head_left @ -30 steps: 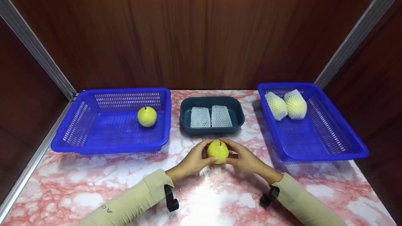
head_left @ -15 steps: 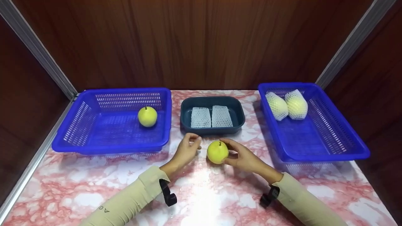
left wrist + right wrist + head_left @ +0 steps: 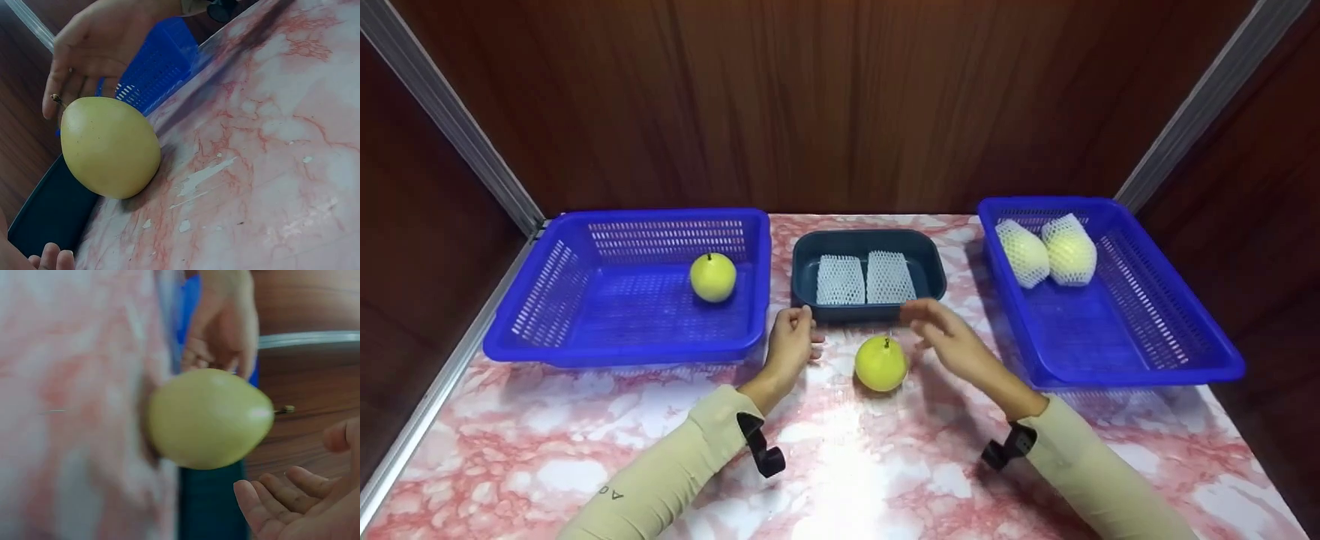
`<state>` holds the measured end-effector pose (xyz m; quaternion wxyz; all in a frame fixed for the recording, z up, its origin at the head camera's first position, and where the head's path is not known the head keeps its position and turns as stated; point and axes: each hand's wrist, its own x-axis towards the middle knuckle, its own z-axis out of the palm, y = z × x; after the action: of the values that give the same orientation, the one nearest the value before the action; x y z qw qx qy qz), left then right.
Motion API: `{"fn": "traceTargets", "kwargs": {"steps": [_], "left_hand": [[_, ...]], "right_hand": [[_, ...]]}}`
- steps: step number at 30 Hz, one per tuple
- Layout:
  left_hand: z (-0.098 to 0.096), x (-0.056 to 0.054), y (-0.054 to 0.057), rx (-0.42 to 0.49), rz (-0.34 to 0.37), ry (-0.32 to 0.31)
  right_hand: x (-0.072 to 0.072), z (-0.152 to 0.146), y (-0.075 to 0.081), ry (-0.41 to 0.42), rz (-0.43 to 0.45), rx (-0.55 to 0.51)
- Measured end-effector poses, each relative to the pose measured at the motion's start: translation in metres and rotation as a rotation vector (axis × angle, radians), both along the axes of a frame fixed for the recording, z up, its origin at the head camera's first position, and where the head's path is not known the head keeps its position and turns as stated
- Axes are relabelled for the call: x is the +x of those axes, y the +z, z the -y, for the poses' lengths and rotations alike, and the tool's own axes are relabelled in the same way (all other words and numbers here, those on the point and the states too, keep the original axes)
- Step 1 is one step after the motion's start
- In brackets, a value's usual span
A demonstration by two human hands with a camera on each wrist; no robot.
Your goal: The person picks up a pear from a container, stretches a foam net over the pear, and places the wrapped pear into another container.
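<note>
A yellow pear (image 3: pixel 881 364) stands upright, stem up, on the marbled tabletop between my two hands. My left hand (image 3: pixel 790 346) is off to the left of the pear, its fingers loosely bent and holding nothing, by the front left corner of a dark teal tray (image 3: pixel 851 313). To the pear's right, my right hand (image 3: pixel 949 343) is apart from it with fingers spread, near the tray's front right corner. In the right wrist view that hand's fingers (image 3: pixel 284 492) are relaxed and hold nothing. Two white foam net sleeves (image 3: pixel 840 280) lie flat side by side in the tray.
At left a blue basket (image 3: pixel 645 354) contains one bare pear (image 3: pixel 713 277). A second blue basket (image 3: pixel 1140 375) at right holds two pears in foam nets (image 3: pixel 1069 255), at its far left. Wooden panels (image 3: pixel 840 105) close off the back and sides.
Both hands held the pear at first. The left hand let go and moved left, then the right hand released it and rose toward the tray. The pear stays in place.
</note>
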<state>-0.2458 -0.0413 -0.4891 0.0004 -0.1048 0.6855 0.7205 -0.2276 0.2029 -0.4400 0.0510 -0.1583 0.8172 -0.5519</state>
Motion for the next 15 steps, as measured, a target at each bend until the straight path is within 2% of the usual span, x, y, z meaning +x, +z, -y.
{"fn": "traceTargets", "kwargs": {"steps": [7, 15], "left_hand": [[-0.002, -0.006, 0.000, -0.009, -0.005, 0.030], [-0.002, -0.012, 0.001, -0.001, -0.039, 0.055]], "right_hand": [[-0.008, 0.009, 0.040, -0.060, -0.010, -0.005], [-0.021, 0.016, 0.088, -0.071, 0.048, 0.118]]}}
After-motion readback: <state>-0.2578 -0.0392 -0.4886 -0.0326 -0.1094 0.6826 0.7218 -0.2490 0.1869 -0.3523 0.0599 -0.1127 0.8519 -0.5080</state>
